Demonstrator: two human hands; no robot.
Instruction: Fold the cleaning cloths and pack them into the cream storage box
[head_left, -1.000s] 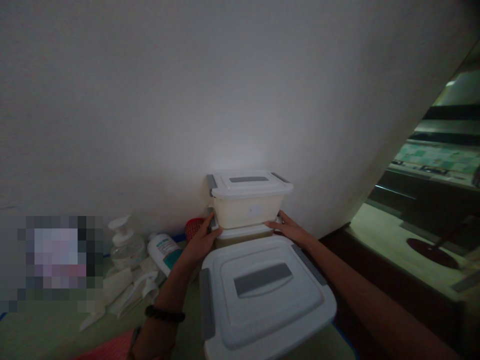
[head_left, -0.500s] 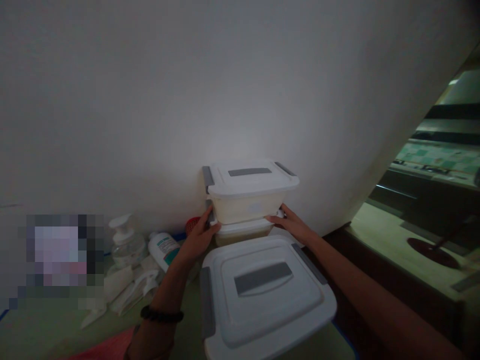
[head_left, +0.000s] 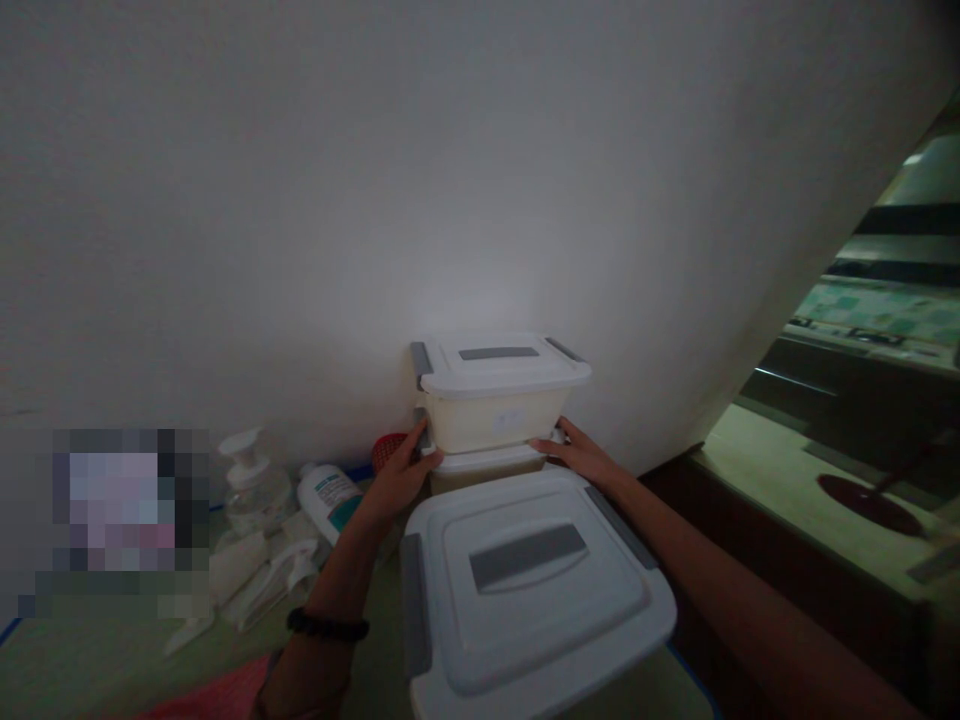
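Observation:
Two lidded plastic storage boxes are stacked against the wall. The upper storage box (head_left: 491, 415) is cream with a white lid and grey clips. Beneath it sits the lower storage box (head_left: 487, 462), mostly hidden. My left hand (head_left: 405, 475) grips the lower box's left side, thumb on its lid edge. On the opposite side my right hand (head_left: 577, 450) holds that box, fingers around its rim and thumb on the lid. In front, between my forearms, stands a nearer storage box (head_left: 525, 630) with a white lid and grey handle; neither hand grasps it.
Left of the boxes are a red basket (head_left: 388, 450), a white bottle (head_left: 330, 495) lying tilted, a clear pump bottle (head_left: 255, 485) and white spray parts (head_left: 274, 585). A red item (head_left: 214, 695) lies at the table's front. The table's right edge drops to a dark floor.
The two stacked boxes have shifted slightly down and away towards the wall, with both my hands keeping their hold. The nearer box stays in place.

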